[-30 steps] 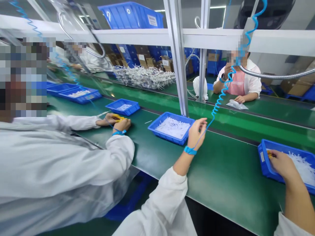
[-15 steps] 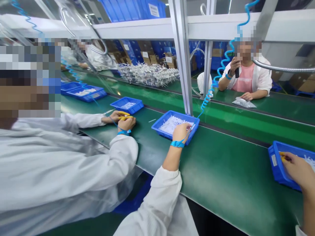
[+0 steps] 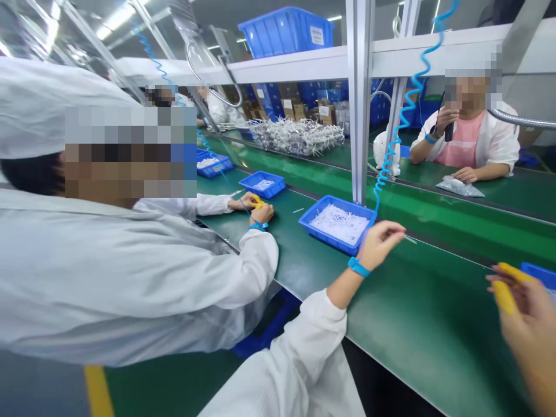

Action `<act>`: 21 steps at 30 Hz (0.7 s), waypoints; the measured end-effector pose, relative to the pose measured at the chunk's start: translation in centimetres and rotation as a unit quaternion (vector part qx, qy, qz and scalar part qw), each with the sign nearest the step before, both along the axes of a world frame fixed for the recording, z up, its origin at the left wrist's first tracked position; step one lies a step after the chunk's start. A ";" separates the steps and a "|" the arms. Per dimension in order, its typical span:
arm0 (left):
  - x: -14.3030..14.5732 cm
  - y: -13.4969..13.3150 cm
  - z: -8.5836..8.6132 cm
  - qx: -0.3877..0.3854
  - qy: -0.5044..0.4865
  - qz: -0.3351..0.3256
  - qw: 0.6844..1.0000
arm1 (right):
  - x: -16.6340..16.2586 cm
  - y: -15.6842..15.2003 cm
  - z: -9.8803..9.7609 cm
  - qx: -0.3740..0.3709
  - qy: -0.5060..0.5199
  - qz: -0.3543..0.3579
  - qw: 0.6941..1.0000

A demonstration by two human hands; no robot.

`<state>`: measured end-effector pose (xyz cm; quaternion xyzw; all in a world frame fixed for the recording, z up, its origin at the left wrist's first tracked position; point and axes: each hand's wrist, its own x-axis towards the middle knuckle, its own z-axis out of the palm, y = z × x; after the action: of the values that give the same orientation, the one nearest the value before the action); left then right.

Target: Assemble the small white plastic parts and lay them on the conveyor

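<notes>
My left hand (image 3: 379, 246), with a blue wrist strap (image 3: 359, 267) on it, is closed in a pinch above the green work surface. From its fingertips sticks a thin pale strip (image 3: 410, 239). Just behind it to the left stands a blue bin (image 3: 309, 225) filled with small white strips. My right hand (image 3: 523, 324) is at the far right, its thumb and a finger covered in yellow finger cots (image 3: 504, 297). Those fingers are apart, with nothing visible between them. Partly hidden behind that hand is another blue bin (image 3: 532, 270).
A co-worker in a white coat (image 3: 208, 289) sits close on my left, hands (image 3: 256, 209) near a smaller blue bin (image 3: 278, 186). A metal post (image 3: 358, 116) and a coiled blue cord (image 3: 402, 116) rise behind my bin. Across the line sits another person (image 3: 464, 139).
My left hand has come up out of the left bin and moved right, a pale strip now in its fingertips. My right hand has left the right bin. The view has swung left.
</notes>
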<state>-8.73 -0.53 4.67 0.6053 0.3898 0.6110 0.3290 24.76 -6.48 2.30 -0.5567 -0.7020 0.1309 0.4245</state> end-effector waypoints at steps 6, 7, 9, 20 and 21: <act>5.6 -0.5 -4.8 -0.082 0.049 -0.182 0.979 | -6.8 0.9 -3.4 -0.113 0.076 0.173 0.975; 5.8 -0.4 -5.2 -0.088 0.054 -0.193 0.976 | -6.9 1.1 -4.1 -0.135 0.097 0.178 0.970; 5.9 -0.2 -5.5 -0.091 0.064 -0.204 0.973 | -6.7 1.5 -5.1 -0.161 0.135 0.174 0.962; 5.3 -0.6 -4.8 -0.011 0.192 -0.193 0.962 | -5.3 2.0 -3.9 -0.151 0.110 0.111 0.976; 5.4 -1.0 -4.7 -0.009 0.199 -0.187 0.962 | -5.2 2.1 -3.8 -0.149 0.125 0.110 0.975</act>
<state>-3.32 -1.49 0.01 0.7741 0.3323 0.4022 0.3586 19.54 -4.41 -1.53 -0.5125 -0.6727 0.3487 0.4040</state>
